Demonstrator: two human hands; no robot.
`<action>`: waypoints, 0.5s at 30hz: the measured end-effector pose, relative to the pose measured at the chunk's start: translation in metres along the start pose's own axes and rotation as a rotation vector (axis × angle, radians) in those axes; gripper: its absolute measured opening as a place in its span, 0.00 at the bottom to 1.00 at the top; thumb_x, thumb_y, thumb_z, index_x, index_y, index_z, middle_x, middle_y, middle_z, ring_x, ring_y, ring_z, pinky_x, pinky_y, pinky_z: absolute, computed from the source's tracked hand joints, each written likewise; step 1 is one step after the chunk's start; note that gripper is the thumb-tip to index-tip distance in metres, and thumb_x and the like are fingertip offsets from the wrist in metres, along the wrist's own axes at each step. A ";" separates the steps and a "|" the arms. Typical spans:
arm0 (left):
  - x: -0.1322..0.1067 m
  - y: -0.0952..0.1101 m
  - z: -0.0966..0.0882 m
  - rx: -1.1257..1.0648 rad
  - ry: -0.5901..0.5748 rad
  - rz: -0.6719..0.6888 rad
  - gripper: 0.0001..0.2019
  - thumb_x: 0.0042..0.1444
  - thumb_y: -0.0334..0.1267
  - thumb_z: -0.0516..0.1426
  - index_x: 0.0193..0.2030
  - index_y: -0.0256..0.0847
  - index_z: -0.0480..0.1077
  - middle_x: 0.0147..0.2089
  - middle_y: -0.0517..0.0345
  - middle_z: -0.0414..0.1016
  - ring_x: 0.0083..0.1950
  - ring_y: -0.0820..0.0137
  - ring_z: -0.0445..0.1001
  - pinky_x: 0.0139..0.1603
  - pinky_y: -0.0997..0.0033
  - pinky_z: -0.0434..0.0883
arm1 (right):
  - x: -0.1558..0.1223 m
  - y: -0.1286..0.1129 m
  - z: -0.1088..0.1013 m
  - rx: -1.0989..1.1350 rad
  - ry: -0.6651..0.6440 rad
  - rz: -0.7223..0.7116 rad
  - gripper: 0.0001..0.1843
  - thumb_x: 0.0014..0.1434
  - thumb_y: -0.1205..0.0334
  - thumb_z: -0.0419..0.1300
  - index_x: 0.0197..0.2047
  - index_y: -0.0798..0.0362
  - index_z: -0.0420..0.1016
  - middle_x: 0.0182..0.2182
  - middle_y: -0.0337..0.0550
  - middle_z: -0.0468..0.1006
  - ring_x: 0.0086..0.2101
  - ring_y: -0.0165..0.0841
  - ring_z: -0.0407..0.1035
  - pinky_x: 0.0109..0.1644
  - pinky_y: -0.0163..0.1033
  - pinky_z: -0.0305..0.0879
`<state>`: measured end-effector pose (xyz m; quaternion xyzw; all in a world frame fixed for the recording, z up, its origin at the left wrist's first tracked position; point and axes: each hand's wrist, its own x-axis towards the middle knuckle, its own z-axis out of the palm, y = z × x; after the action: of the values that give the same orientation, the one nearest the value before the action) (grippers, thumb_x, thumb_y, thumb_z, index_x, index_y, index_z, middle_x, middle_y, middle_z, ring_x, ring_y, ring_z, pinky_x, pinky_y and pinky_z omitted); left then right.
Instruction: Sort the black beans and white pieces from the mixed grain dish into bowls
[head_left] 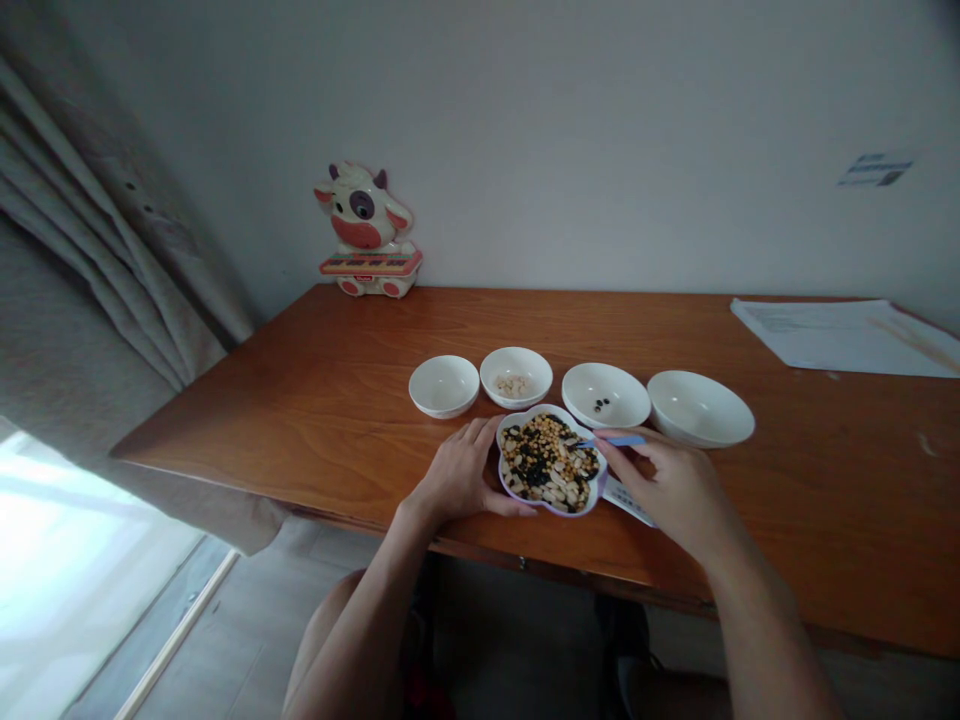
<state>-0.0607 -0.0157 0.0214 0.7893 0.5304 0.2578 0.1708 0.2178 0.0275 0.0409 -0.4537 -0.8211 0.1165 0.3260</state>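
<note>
A flower-shaped bowl with a lilac outer wall [512, 494] stands near the table's front edge. It is full of mixed black beans, yellow kernels and pale peanut-like pieces [555, 490]. My left hand [465, 470] is wrapped round its left side, thumb along the front. Between the fingers of my right hand [671, 485] is a slim blue utensil [626, 441], its tip down among the mix; its exact kind is unclear. Behind stand a white bowl [444, 388], a second bowl [516, 360] with pale pieces, a third [634, 402] with several black beans, and a fourth [697, 410].
A cow-shaped toy keyboard [367, 235] stands at the table's back left corner, against the wall. White papers [840, 335] lie at the back right. A labelled white strip [628, 500] is partly under my right hand. A curtain [97, 220] hangs on the left.
</note>
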 end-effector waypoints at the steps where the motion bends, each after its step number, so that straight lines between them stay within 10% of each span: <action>1: 0.000 0.000 0.000 -0.001 -0.001 -0.002 0.55 0.39 0.67 0.69 0.69 0.45 0.56 0.64 0.45 0.69 0.64 0.50 0.70 0.66 0.49 0.67 | 0.000 0.000 -0.001 0.000 -0.002 0.000 0.13 0.66 0.56 0.58 0.44 0.50 0.83 0.43 0.45 0.86 0.41 0.40 0.81 0.47 0.43 0.76; 15: 0.000 0.000 0.000 -0.001 0.008 0.008 0.54 0.40 0.66 0.69 0.70 0.45 0.56 0.64 0.46 0.69 0.63 0.50 0.70 0.66 0.49 0.67 | 0.000 0.001 0.000 -0.045 0.005 -0.001 0.13 0.67 0.57 0.57 0.43 0.50 0.83 0.42 0.45 0.86 0.40 0.40 0.81 0.46 0.42 0.75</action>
<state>-0.0607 -0.0162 0.0213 0.7904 0.5276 0.2620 0.1679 0.2183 0.0282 0.0411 -0.4608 -0.8230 0.0965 0.3179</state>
